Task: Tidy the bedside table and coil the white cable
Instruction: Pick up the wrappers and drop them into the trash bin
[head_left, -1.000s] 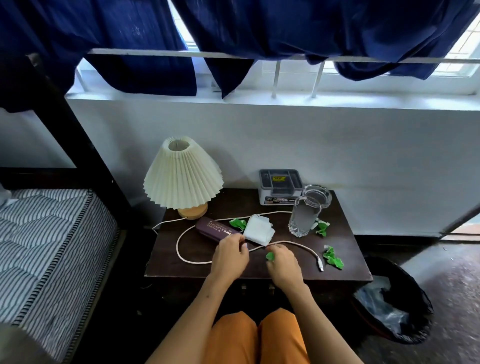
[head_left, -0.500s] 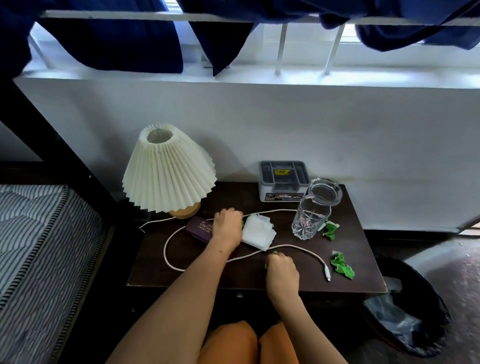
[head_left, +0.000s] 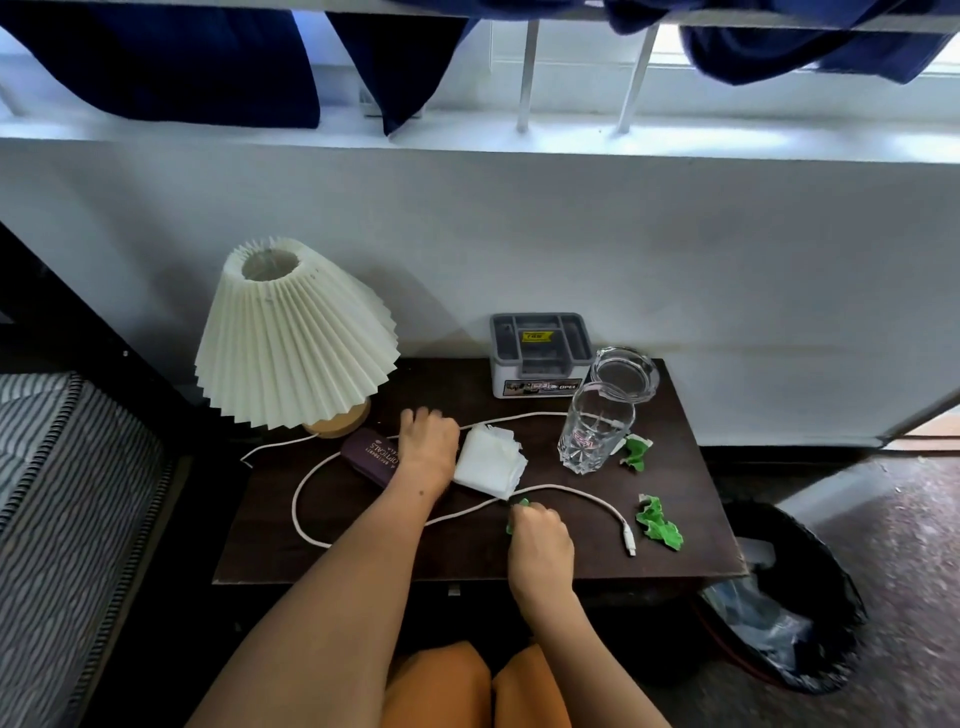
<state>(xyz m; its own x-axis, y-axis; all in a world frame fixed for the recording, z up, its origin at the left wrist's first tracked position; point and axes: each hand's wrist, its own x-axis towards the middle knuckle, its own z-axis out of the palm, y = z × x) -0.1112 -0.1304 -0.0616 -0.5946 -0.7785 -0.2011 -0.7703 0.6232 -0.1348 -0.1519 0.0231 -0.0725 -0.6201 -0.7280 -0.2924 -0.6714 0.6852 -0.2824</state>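
Observation:
A white cable (head_left: 582, 496) lies uncoiled in a long loop across the dark bedside table (head_left: 672, 415), its plug end (head_left: 630, 543) near the front right. My left hand (head_left: 428, 447) rests palm down between a purple glasses case (head_left: 371, 457) and a pile of white tissues (head_left: 488, 462). It hides whatever lies beneath it. My right hand (head_left: 540, 540) is closed on a small green paper scrap (head_left: 519, 504) beside the cable. Two more crumpled green papers lie at the right, one by the glass (head_left: 636, 452), one near the front edge (head_left: 660, 530).
A pleated cream lamp (head_left: 291, 338) stands at the table's back left. A grey organiser box (head_left: 540, 353), a glass ashtray (head_left: 626, 371) and a clear tumbler (head_left: 597, 426) stand at the back right. A black-lined bin (head_left: 779, 623) sits on the floor, right. A striped mattress (head_left: 52, 493) lies left.
My left hand has moved forward from the cable at the table's front to the gap between case and tissues, covering a green paper there. My right hand stayed put. The view came closer.

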